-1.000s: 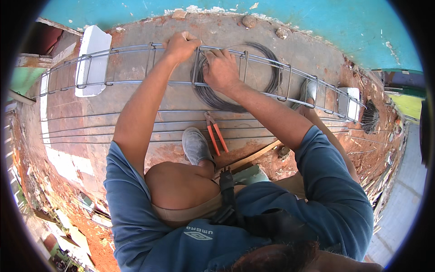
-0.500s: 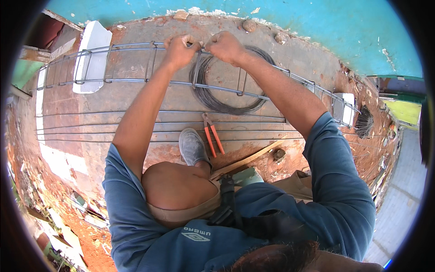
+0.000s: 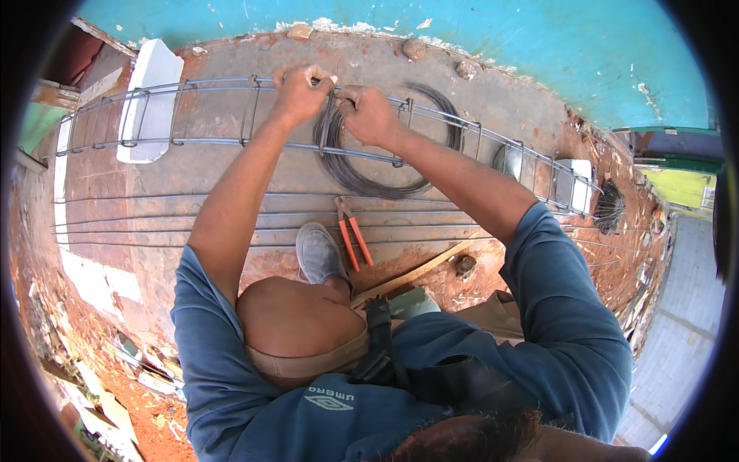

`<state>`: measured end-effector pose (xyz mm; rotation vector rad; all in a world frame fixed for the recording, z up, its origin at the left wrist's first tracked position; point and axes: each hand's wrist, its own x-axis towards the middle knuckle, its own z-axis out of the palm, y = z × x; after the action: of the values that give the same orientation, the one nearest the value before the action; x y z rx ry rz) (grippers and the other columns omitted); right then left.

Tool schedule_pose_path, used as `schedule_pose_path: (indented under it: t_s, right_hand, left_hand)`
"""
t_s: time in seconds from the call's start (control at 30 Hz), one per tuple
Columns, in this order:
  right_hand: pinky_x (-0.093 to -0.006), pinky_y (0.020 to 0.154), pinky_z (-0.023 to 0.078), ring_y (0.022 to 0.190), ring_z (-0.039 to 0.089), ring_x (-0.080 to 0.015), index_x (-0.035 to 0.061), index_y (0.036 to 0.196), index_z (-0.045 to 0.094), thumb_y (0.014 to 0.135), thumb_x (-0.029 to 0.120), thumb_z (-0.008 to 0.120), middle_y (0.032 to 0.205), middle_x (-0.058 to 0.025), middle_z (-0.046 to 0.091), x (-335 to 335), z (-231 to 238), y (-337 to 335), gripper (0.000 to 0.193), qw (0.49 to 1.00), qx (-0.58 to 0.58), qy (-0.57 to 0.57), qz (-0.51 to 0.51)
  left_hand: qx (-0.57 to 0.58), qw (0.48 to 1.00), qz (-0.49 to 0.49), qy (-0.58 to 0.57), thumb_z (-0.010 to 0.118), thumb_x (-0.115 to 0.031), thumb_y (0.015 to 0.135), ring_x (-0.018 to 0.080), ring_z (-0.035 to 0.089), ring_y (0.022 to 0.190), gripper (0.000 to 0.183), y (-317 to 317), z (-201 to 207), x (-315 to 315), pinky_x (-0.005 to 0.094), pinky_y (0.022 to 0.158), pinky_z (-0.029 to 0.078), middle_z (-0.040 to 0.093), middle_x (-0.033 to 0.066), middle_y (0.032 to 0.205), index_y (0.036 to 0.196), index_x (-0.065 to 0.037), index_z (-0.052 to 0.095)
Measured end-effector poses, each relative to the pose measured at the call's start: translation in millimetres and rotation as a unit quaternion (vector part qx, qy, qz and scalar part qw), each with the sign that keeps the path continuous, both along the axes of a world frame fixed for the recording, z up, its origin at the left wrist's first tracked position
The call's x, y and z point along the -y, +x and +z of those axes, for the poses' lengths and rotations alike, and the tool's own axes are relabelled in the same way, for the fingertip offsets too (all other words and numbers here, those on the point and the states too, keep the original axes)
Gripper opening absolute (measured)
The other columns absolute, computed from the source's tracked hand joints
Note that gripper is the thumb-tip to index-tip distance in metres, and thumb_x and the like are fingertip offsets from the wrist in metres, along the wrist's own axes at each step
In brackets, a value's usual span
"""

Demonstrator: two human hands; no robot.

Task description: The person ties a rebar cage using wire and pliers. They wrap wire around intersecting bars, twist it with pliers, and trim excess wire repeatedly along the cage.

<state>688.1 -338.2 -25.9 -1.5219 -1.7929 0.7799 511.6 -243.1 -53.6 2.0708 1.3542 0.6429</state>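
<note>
A long cage of steel reinforcing bars (image 3: 208, 142) with bent square stirrups runs across the ground ahead of me. At its far top bar, my left hand (image 3: 302, 91) is closed in a pinch, fingertips by the bar. Just right of it, slightly nearer to me, my right hand (image 3: 371, 115) is closed with curled fingers over the cage. Whatever is between the fingertips of either hand is too small to make out. Behind and under the cage lies a coil of dark tie wire (image 3: 362, 182). Pincers with red-orange handles (image 3: 354, 235) rest on the ground, holding nothing.
White blocks (image 3: 146, 108) prop the cage at left and right (image 3: 572, 189). Several loose straight bars (image 3: 169, 214) lie nearer, by my shoe (image 3: 319, 250). A wooden strip (image 3: 419, 275) and a stone (image 3: 466, 266) are near my leg. A turquoise wall (image 3: 500, 38) bounds the far side.
My right hand has come nearer to me, off the far bar, while my left hand stays at that bar. The whole view has shifted slightly.
</note>
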Motion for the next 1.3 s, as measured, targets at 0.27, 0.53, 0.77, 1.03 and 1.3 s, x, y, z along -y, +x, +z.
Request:
schedule_pose_path:
  t_s: [0.27, 0.53, 0.77, 1.03, 1.3]
  right_hand:
    - [-0.0542, 0.096, 0.053, 0.102, 0.068, -0.0451, -0.0001, 0.107, 0.073, 0.094, 0.005, 0.064, 0.104, -0.025, 0.072, 13.2, -23.2, -7.5, 0.017, 0.999, -0.02, -0.045, -0.017]
    - [-0.0525, 0.108, 0.048, 0.116, 0.062, -0.044, -0.0008, 0.113, 0.072, 0.091, 0.005, 0.067, 0.117, -0.0216, 0.071, 36.8, -30.3, 4.2, 0.024, 0.961, 0.2, 0.191, -0.006]
    - [-0.0522, 0.105, 0.05, 0.112, 0.065, -0.0441, -0.0004, 0.111, 0.073, 0.092, 0.006, 0.066, 0.11, -0.0244, 0.072, 42.0, -32.8, 5.1, 0.021, 0.981, 0.16, 0.098, -0.05]
    - [-0.0546, 0.1, 0.052, 0.102, 0.068, -0.0463, 0.0006, 0.104, 0.075, 0.092, 0.009, 0.066, 0.101, -0.0237, 0.076, 38.1, -10.4, 3.6, 0.017, 0.996, 0.049, -0.01, -0.079]
    - [-0.0535, 0.103, 0.051, 0.112, 0.065, -0.047, 0.0002, 0.112, 0.072, 0.09, 0.004, 0.066, 0.114, -0.0243, 0.073, 45.3, -21.4, 5.2, 0.023, 0.995, 0.061, 0.062, -0.054]
  left_hand:
    - [-0.021, 0.999, 0.005, 0.031, 0.074, -0.042, 0.098, 0.0302, 0.07, 0.11, 0.031, 2.4, -2.0, 0.9, 0.0477, 0.123, 0.024, 0.081, 0.0107, 0.102, 0.102, -0.012, 0.082]
    - [-0.028, 0.999, 0.017, 0.033, 0.072, -0.04, 0.097, 0.0293, 0.069, 0.109, 0.029, 10.4, -0.3, 5.4, 0.0494, 0.122, 0.023, 0.079, 0.0096, 0.098, 0.1, -0.011, 0.077]
    - [-0.024, 0.999, 0.026, 0.037, 0.073, -0.039, 0.095, 0.0278, 0.07, 0.107, 0.028, 9.4, -3.1, 7.1, 0.0502, 0.12, 0.024, 0.079, 0.0087, 0.097, 0.097, -0.011, 0.076]
    - [-0.026, 0.999, 0.013, 0.036, 0.075, -0.036, 0.094, 0.0265, 0.073, 0.095, 0.024, 10.1, -8.9, 2.3, 0.0526, 0.114, 0.027, 0.078, 0.0045, 0.089, 0.096, -0.012, 0.076]
    - [-0.003, 0.999, 0.007, 0.047, 0.074, -0.035, 0.096, 0.0281, 0.072, 0.096, 0.024, 11.5, -10.4, 0.0, 0.0524, 0.117, 0.027, 0.077, 0.0053, 0.087, 0.093, -0.011, 0.073]
